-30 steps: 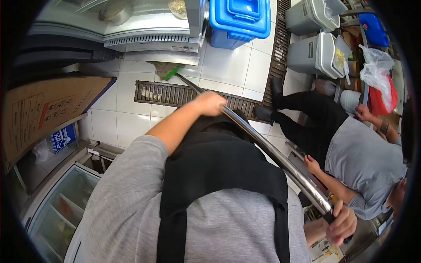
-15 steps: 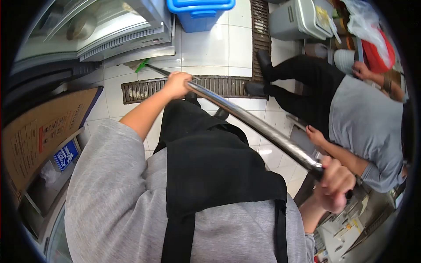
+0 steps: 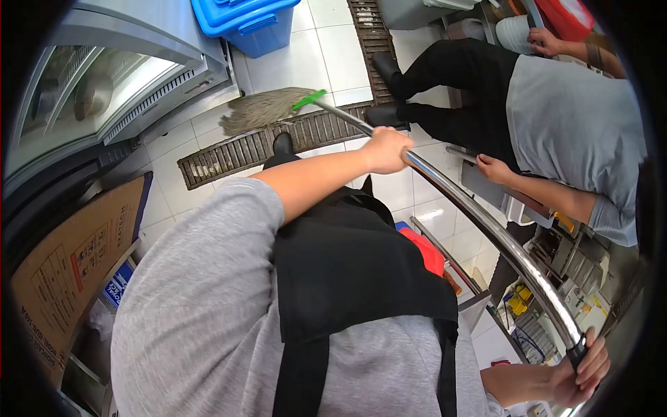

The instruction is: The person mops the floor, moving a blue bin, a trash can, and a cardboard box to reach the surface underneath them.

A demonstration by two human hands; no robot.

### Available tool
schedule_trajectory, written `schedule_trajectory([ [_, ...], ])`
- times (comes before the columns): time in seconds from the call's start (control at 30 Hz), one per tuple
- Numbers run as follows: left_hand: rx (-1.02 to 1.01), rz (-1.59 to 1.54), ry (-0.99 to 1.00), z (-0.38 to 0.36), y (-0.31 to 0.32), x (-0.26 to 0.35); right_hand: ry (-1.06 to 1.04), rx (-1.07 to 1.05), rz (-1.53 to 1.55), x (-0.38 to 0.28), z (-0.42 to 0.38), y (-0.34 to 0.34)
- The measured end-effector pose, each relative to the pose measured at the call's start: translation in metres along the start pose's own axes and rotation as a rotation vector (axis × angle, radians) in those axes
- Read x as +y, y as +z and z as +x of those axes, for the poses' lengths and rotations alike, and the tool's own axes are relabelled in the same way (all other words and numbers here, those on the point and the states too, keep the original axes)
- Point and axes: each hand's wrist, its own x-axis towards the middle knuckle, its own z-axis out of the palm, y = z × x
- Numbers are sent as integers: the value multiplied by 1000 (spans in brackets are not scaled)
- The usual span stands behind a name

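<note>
A mop [image 3: 486, 218] with a long metal handle runs slantwise across the view. My left hand [image 3: 389, 149] is closed around its lower shaft, above the green clamp. At the lower right my right hand [image 3: 582, 368] wraps the black grip at the handle's top end. The grey string mop head [image 3: 267, 109] lies spread on the white tiles, beside a floor drain grate [image 3: 236, 154] and near the base of a glass-fronted fridge [image 3: 104, 90].
A blue lidded bin [image 3: 257, 31] stands beyond the mop head. A co-worker [image 3: 563, 118] in a grey shirt stands at the right by a counter. A large cardboard box [image 3: 83, 257] leans at the left. Another drain grate [image 3: 368, 42] runs away from me.
The mop head has come out from beside the fridge base and moved right across the tiles. My left hand has moved right, and my right hand has moved right and nearer the bottom edge.
</note>
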Motion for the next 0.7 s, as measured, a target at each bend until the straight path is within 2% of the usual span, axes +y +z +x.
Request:
schedule_trajectory([
  [0.07, -56, -54, 89, 13, 22, 5, -112, 140, -211, -12, -15, 8],
  [0.13, -230, -117, 89, 23, 23, 23, -242, -93, -327, -1, -2, 46],
  [0.2, -392, -124, 130, 31, 19, 33, -285, -97, -397, -2, -8, 56],
  [0.3, -484, -72, 88, 29, 2, 42, -323, -174, -342, 4, -12, 55],
  [0.33, -484, -72, 91, 27, -4, 38, -325, -172, -344, 8, -16, 52],
  [0.43, -440, 78, 80, 11, -25, 8, -371, 105, -211, 39, -22, 60],
  [0.47, -421, 133, 78, 8, -35, -6, -172, 65, 13, 30, -41, 32],
  [0.53, -403, 211, 19, 4, -63, -30, -187, 166, -9, 60, -36, 39],
  [0.6, -320, 231, -61, -1, -88, -64, -165, 184, -29, 97, -22, 54],
  [0.7, -276, 236, -109, -8, -127, -81, -204, 4, -52, 117, 5, 86],
])
